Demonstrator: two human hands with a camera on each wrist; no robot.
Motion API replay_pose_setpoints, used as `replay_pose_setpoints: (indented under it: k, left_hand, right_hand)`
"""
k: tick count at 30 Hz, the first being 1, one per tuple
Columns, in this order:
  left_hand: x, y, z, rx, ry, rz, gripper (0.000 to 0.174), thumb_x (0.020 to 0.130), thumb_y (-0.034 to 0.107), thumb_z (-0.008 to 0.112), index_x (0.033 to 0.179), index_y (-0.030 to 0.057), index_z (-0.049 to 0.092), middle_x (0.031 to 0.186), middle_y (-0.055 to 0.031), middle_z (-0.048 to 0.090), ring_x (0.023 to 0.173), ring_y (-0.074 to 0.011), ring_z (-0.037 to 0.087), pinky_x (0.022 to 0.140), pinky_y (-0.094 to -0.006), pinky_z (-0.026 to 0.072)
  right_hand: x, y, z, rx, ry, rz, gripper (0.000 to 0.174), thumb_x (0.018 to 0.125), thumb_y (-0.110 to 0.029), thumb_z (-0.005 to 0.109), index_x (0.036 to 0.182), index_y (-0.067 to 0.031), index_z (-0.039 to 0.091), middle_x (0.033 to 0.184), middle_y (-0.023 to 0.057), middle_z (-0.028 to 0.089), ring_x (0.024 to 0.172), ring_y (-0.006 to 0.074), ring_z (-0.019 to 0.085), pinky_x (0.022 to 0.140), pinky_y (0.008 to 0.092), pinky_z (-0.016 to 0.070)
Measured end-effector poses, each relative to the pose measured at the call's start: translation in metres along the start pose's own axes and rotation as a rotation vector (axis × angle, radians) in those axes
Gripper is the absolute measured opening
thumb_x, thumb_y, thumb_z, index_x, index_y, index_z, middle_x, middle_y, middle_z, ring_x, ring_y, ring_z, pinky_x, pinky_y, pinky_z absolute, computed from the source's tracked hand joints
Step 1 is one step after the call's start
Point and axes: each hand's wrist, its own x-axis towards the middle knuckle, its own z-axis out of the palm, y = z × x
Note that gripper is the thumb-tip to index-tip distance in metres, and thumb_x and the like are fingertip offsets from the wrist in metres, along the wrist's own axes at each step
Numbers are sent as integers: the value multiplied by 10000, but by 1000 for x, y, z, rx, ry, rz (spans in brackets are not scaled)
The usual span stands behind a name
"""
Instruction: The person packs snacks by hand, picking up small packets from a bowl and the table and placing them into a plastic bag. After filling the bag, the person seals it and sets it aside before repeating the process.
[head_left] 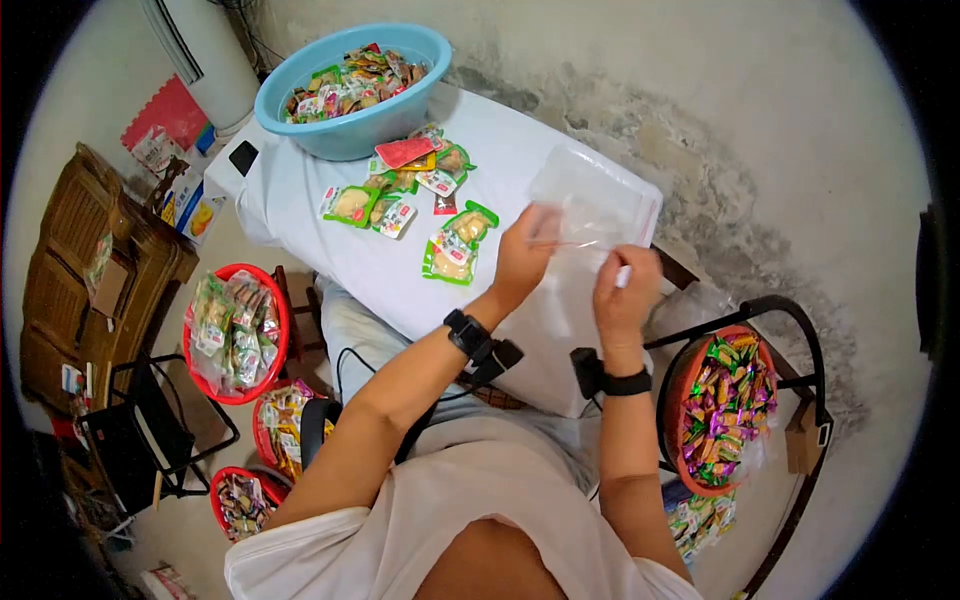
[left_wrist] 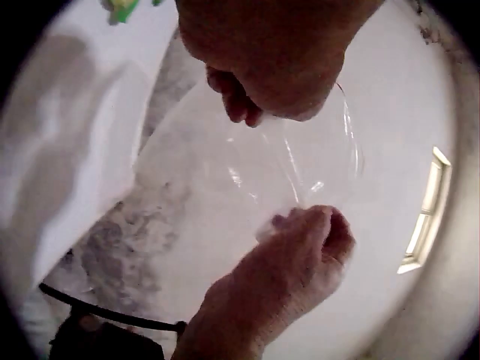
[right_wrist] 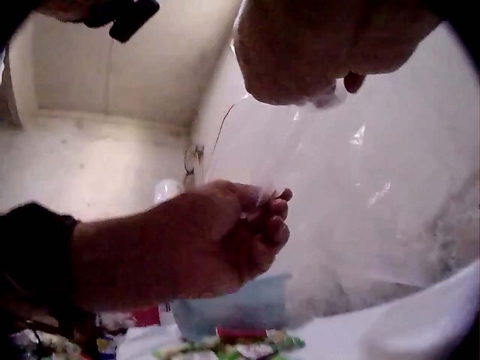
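Both hands are raised over the right end of the table, a clear plastic bag (left_wrist: 289, 161) stretched between them. The left hand (head_left: 526, 257) pinches one side of the bag's edge, a thin red line showing along it. With curled fingers the right hand (head_left: 626, 288) grips the other side, a crumpled bit of film poking out by the thumb. Light glints off the film in both wrist views. Left of the hands, snack packets with green edges (head_left: 460, 243) lie on the white cloth (head_left: 300, 215), with a small pile of mixed packets (head_left: 410, 165) behind them.
A blue basin (head_left: 345, 140) of packets stands at the table's back left. To the right, a red basket (head_left: 690, 480) holds wrapped sweets beside a black metal frame (head_left: 815, 340). Red tubs (head_left: 287, 340) of packets stand on the left. The stained wall (head_left: 640, 130) borders the table.
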Motion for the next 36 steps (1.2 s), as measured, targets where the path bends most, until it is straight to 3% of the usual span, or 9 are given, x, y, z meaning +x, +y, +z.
replay_pose_setpoints:
  k: [3,5,7,9,17,20,24,26,36]
  left_hand:
    - [14,29,5,57,20,114,198,840,191,534,930,15,557,728,-104,598,643,-215,595,577,-345,468]
    - [5,-54,-3,430,-193,-244,178,842,200,508,876,31,551,804,-178,610,712,-346,602,627,-424,467]
    - [-31,-153,-24,831,-384,18,158,843,188,486,858,43,545,829,-222,603,765,-422,572,671,-489,449]
    - [-47,-129,-27,679,-124,-222,125,849,180,500,925,89,538,766,-204,610,742,-394,589,652,-494,451]
    - [-19,-43,-18,690,-186,-218,242,825,192,572,1032,75,526,837,-192,613,816,-386,585,699,-455,458]
    - [-38,-38,-13,743,59,151,350,780,166,613,1103,61,523,997,-160,580,957,-355,551,801,-421,439]
    - [-65,-49,-17,796,-570,688,540,727,191,656,1218,65,470,1214,-124,482,1163,-289,422,957,-428,344]
    - [-69,-59,-7,924,-701,323,496,778,227,618,1235,107,466,1282,-144,440,1210,-343,384,999,-485,296]
    - [-49,-72,-1,1095,-715,393,608,767,296,626,1305,102,420,1440,-126,262,1317,-327,254,1034,-570,191]
  right_hand:
    - [25,-19,-24,-127,58,-161,117,729,-38,588,841,-55,563,775,131,574,707,312,539,620,399,400]
    - [-15,16,3,-200,-166,-98,105,722,-42,587,821,-58,558,770,128,571,712,313,541,621,408,401]
    - [-59,47,24,-218,-377,61,82,717,-48,581,791,-57,547,758,125,563,719,318,543,621,420,405]
    - [-67,56,25,-126,-315,201,72,729,-67,586,787,-51,547,760,128,563,713,317,550,614,415,423]
    - [-22,42,12,13,-343,374,81,766,-104,596,791,-44,548,730,140,576,696,316,572,604,395,451]
    - [-41,44,19,-56,-390,404,97,771,-122,602,800,-44,551,727,149,581,703,323,578,607,405,455]
    - [-53,43,26,-67,-363,329,84,775,-124,597,783,-53,552,738,143,581,707,328,577,612,422,452]
    - [-57,42,30,-68,-345,256,73,776,-118,594,783,-59,552,728,138,574,699,327,572,606,427,448]
    - [-73,46,30,-260,-572,-23,69,778,-139,575,798,-74,568,728,112,547,744,305,542,617,432,410]
